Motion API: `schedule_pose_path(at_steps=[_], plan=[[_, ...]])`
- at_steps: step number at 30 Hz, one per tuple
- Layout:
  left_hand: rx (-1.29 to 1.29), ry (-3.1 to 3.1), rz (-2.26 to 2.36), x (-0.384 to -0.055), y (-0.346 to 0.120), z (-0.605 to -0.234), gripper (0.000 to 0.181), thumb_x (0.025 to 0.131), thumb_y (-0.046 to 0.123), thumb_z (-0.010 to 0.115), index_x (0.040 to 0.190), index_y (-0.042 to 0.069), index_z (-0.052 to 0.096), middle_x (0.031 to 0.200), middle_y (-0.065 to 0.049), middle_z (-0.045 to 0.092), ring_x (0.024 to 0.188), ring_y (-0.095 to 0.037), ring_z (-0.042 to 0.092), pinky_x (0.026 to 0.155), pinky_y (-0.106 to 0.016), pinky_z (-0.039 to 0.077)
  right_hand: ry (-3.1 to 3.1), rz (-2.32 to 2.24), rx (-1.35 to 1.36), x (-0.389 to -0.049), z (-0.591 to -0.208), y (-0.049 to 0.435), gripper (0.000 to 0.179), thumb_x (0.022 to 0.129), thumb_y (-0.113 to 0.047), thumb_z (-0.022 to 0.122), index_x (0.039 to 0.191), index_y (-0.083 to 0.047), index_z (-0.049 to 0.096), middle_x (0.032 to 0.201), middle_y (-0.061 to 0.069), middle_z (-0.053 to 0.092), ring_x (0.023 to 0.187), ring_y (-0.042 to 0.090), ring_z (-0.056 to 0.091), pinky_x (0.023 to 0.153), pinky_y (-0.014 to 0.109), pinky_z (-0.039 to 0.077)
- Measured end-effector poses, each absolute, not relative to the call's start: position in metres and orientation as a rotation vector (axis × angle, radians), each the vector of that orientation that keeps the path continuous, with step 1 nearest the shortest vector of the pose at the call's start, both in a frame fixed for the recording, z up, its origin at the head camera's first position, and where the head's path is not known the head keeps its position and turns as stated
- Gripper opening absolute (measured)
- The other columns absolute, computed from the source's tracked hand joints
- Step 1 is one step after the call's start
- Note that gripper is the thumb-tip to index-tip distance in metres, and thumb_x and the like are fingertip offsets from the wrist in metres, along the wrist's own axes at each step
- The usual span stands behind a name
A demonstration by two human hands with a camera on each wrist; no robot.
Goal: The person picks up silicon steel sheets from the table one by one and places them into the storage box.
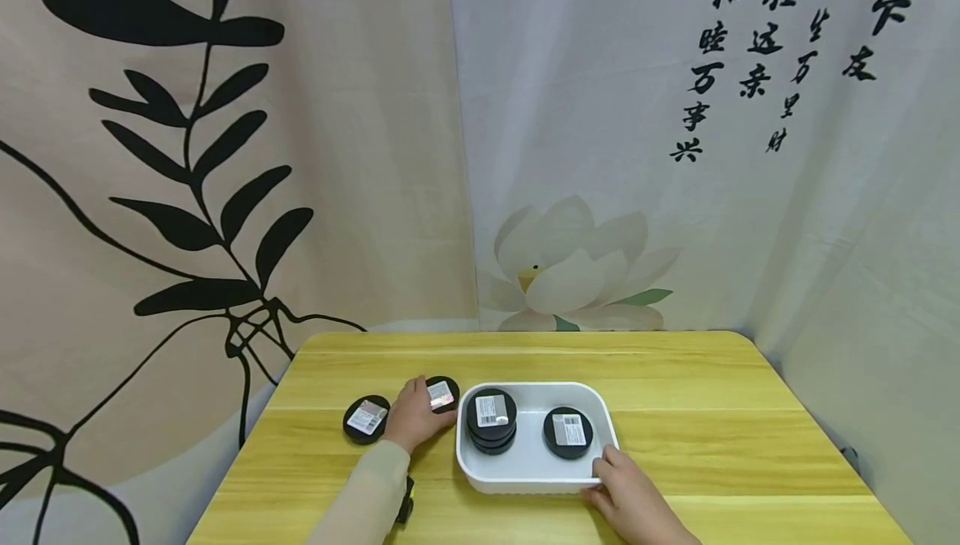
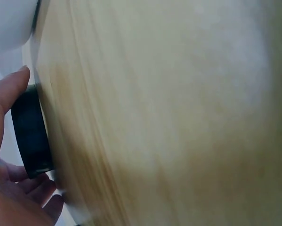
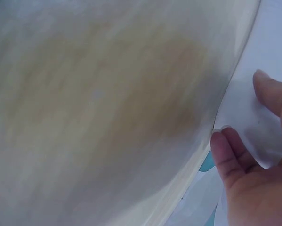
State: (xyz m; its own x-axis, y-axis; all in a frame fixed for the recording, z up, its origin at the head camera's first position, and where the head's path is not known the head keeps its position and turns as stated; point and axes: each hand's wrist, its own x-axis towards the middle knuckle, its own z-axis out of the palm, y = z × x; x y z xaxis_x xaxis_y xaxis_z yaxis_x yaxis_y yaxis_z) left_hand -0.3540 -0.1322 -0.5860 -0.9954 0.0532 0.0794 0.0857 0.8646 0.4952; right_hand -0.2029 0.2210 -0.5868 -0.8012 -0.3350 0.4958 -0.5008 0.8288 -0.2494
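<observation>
A white rectangular tray sits on the wooden table. Stacked at its left end are several flat black round discs with a white label on top; a single labelled disc lies at its right. Left of the tray, my left hand holds another black disc by its edge, and in the left wrist view the thumb and fingers lie on opposite sides of this disc. One more labelled disc rests left of that hand. My right hand grips the tray's front right corner, thumb over the rim, fingers outside.
The yellow wooden table extends around the tray. Beside the left sleeve is a small black and yellow object, partly hidden. A printed curtain with leaves, a lotus and writing hangs behind the table.
</observation>
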Motion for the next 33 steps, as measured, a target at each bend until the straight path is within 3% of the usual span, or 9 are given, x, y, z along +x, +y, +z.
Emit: schedule_pose_path(at_steps=[21,33], plan=[[-0.122,-2.913,-0.766,-0.356,-0.133,-0.5876,0.105,0.068,0.057,0.086,0.136,-0.013,0.047,0.127,-0.03,0.056,0.116,-0.043,0.058,0.1,-0.056,0.048,-2.508,0.522,0.665,-0.2049,-0.5871,0.2204,0.034,0.074,-0.022,0.086,0.074,-0.022,0.053,0.083,-0.014,0.039,0.073,-0.002,0.04,0.064,0.022,0.042],[-0.079,-2.918,-0.959,-0.3592,-0.1354,-0.5856,0.108,0.07,0.051,0.089,0.143,-0.013,0.041,0.139,-0.033,0.049,0.128,-0.045,0.051,0.11,-0.055,0.042,-2.505,0.528,0.666,-0.2056,-0.5896,0.2224,0.034,0.074,-0.024,0.087,0.075,-0.024,0.053,0.084,-0.015,0.039,0.074,-0.002,0.04,0.064,0.022,0.042]])
